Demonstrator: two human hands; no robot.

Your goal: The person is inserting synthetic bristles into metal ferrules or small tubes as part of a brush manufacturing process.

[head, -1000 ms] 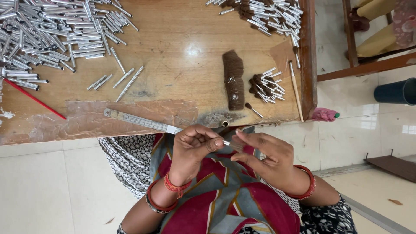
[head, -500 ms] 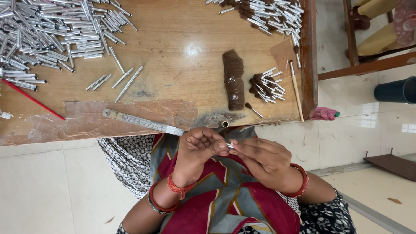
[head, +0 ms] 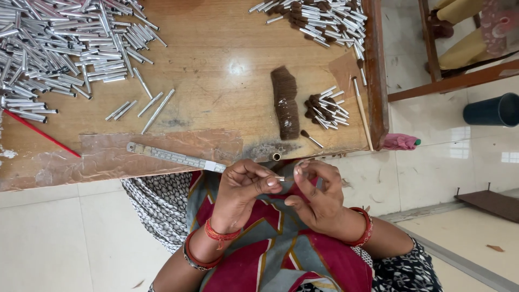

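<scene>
Both hands meet over the person's lap, just off the near edge of the wooden worktop (head: 227, 81). The left hand (head: 243, 186) is closed in a pinch, thumb and forefinger gripping a short silver metal tube (head: 279, 178) whose open end pokes out toward the right. The right hand (head: 319, 197) is also pinched shut, on what looks like a small tuft of bristle at its fingertips, though the tuft is too small to make out clearly. The tube's long axis runs left to right, pointing straight at the right hand's fingertips, and the two are all but touching; the left hand carries the tube, the right hand sits at its mouth.

Behind the hands, at the worktop's near edge, another short tube (head: 276, 156) stands on end with its bore showing. A steel ruler (head: 175, 157) lies along the near edge over a patch of clear tape. A large heap of bare silver tubes (head: 59, 48) fills the far left corner, with a few strays toward the middle. A dark brown bundle of hair (head: 285, 110) lies right of centre, and just beside it a small pile of tubes with brown tufts (head: 326, 108). More tufted tubes (head: 316, 19) are heaped at the far right corner. A thin wooden stick (head: 363, 112) lies along the right edge, and a red stick (head: 40, 132) lies at the left
</scene>
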